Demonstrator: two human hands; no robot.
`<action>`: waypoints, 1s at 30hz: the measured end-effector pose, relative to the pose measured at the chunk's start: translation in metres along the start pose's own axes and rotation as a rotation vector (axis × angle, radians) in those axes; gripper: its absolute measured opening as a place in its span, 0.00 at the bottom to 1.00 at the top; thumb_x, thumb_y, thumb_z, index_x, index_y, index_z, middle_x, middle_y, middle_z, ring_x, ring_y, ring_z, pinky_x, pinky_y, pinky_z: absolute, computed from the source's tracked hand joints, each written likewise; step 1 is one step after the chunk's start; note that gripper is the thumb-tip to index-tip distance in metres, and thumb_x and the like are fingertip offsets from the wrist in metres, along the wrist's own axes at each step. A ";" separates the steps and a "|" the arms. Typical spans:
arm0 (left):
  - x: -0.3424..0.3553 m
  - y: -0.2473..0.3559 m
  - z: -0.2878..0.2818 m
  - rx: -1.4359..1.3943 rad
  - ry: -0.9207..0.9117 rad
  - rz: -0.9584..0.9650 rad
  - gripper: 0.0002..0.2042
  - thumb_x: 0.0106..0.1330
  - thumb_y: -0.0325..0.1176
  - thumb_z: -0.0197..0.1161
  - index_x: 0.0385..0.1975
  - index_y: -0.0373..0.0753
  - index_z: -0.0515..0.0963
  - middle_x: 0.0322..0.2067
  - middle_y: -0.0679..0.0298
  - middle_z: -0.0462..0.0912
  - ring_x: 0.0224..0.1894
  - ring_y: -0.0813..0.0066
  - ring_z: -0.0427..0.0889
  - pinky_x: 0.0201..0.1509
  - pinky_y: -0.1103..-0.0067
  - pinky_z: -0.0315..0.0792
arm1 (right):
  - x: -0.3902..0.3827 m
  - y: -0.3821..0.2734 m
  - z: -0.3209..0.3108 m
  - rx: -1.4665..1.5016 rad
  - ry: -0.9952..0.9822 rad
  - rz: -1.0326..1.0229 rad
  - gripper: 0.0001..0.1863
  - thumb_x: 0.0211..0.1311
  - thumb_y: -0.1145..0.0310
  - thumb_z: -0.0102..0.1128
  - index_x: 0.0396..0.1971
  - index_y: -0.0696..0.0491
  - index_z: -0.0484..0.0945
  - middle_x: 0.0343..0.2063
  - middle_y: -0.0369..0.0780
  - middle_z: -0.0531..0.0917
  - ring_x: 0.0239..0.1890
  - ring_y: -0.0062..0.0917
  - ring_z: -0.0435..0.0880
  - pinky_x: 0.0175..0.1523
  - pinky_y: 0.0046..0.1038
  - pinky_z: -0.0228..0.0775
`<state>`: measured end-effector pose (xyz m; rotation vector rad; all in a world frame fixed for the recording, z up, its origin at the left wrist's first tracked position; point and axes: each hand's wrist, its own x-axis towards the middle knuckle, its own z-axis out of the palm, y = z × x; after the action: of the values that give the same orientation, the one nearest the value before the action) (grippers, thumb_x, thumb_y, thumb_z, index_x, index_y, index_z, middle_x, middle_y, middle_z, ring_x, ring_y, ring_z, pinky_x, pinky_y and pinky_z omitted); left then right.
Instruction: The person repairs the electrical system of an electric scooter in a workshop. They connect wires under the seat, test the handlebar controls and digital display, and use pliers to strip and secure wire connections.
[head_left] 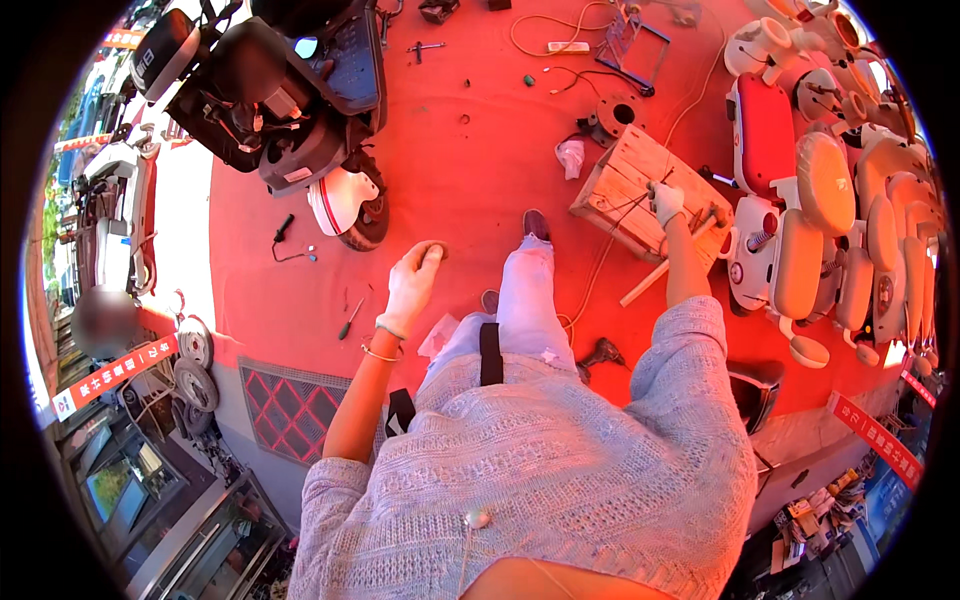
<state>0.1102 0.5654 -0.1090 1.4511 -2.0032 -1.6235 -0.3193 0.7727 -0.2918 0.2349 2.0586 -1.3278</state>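
Observation:
My left hand (408, 290), in a pale glove with bare fingertips, hangs in front of me at the left. Its thumb and fingers are pinched together; what they hold, if anything, is hidden. My right hand (668, 204), also gloved, reaches over a wooden crate (627, 160). The fingers are closed at several thin dark tools lying on the crate's top, too small to name. Across the crate's near right side lies a long wooden handle (650, 280), sticking out past the edge. A partly stripped dark scooter (310, 150) with a white, red-striped fender stands ahead of my left hand.
Parked scooters with tan seats (825, 185) line the right. On the red floor lie a screwdriver (350, 318), a power drill (604, 352), a crumpled white plastic bag (570, 158), cords and a metal frame (635, 55). A patterned mat (295, 405) lies at the left.

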 end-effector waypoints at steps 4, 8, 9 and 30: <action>-0.001 -0.043 -0.059 -0.236 0.144 -0.329 0.14 0.67 0.36 0.50 0.41 0.31 0.76 0.36 0.62 0.80 0.39 0.76 0.79 0.44 0.80 0.73 | 0.062 0.015 0.013 -0.229 0.152 0.143 0.14 0.51 0.66 0.66 0.13 0.57 0.75 0.12 0.38 0.75 0.09 0.20 0.67 0.14 0.26 0.56; 0.009 -0.028 -0.083 -0.360 0.137 -0.465 0.15 0.67 0.37 0.49 0.42 0.32 0.75 0.36 0.61 0.80 0.40 0.75 0.79 0.46 0.79 0.72 | 0.051 0.010 -0.001 -0.098 0.272 0.334 0.19 0.46 0.58 0.72 0.16 0.56 0.73 0.13 0.42 0.75 0.08 0.21 0.65 0.12 0.25 0.50; 0.015 -0.022 -0.087 -0.381 0.114 -0.466 0.15 0.67 0.37 0.49 0.42 0.32 0.75 0.37 0.61 0.80 0.40 0.75 0.79 0.46 0.79 0.72 | 0.043 0.003 -0.003 -0.084 0.284 0.326 0.20 0.49 0.55 0.68 0.17 0.56 0.73 0.12 0.41 0.75 0.08 0.21 0.65 0.12 0.24 0.50; 0.156 0.045 -0.425 -0.666 -0.075 0.116 0.13 0.66 0.34 0.52 0.45 0.35 0.75 0.33 0.69 0.77 0.32 0.89 0.69 0.33 0.90 0.64 | -0.420 -0.255 0.544 -0.346 -1.297 -0.185 0.16 0.69 0.63 0.40 0.39 0.59 0.76 0.18 0.32 0.73 0.17 0.10 0.61 0.23 0.13 0.51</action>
<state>0.2851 0.1689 0.0284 1.0118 -1.3279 -2.0348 0.1141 0.2677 0.0153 -0.7916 1.1195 -0.7844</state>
